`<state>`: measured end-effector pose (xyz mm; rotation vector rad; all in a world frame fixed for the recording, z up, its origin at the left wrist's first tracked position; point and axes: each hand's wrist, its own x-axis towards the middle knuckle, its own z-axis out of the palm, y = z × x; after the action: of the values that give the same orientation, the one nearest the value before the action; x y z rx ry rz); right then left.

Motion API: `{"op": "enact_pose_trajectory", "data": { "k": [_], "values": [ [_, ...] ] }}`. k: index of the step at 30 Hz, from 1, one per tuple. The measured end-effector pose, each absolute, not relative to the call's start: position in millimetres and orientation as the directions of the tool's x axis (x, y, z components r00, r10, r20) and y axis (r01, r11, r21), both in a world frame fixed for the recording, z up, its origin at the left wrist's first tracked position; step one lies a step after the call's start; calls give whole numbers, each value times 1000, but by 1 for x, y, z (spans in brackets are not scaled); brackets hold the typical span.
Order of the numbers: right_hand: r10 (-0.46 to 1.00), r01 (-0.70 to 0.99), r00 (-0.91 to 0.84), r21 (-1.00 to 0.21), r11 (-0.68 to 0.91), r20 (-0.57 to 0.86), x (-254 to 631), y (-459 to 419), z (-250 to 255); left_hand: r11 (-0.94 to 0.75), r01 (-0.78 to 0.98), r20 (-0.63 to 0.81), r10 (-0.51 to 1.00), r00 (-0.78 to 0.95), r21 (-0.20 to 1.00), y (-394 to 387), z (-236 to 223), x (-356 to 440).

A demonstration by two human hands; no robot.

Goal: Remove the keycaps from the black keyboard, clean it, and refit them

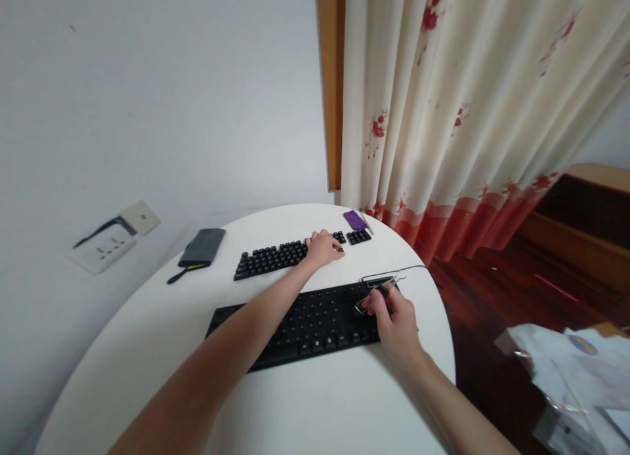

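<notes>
Right of centre, the right hand (395,316) pinches a wire tool (363,306) over the keyboard (322,318); mid-frame, the left hand (322,249), grip unclear, covers some keycaps (270,258).

Hands (398,318) reach over keyboard (319,320) — one grips wire tool (382,289).

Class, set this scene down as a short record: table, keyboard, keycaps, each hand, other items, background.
Table: white, curved edge
Keyboard: black, many caps apparently off
Keycaps: black, laid in rows beyond the keyboard
Left hand: at the right part of those rows; grip unclear
Right hand: holding a wire tool over the keyboard's right part
Other items: grey pouch at left; purple item at the far edge
Background: patterned curtain, wall socket
</notes>
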<state>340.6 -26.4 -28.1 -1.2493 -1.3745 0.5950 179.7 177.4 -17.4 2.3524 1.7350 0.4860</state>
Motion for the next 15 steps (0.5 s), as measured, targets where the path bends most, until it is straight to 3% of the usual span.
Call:
{"op": "enact_pose_trajectory", "data": {
  "k": [10, 15],
  "values": [
    [897, 325, 227, -898, 297, 379, 343, -25, -29, -293, 884, 171, 954, 246, 363, 178, -16, 181],
    [837, 242, 371, -913, 330, 401, 358, -19, -24, -256, 854, 330, 938, 106, 452, 170, 5, 175]
  ]
}}
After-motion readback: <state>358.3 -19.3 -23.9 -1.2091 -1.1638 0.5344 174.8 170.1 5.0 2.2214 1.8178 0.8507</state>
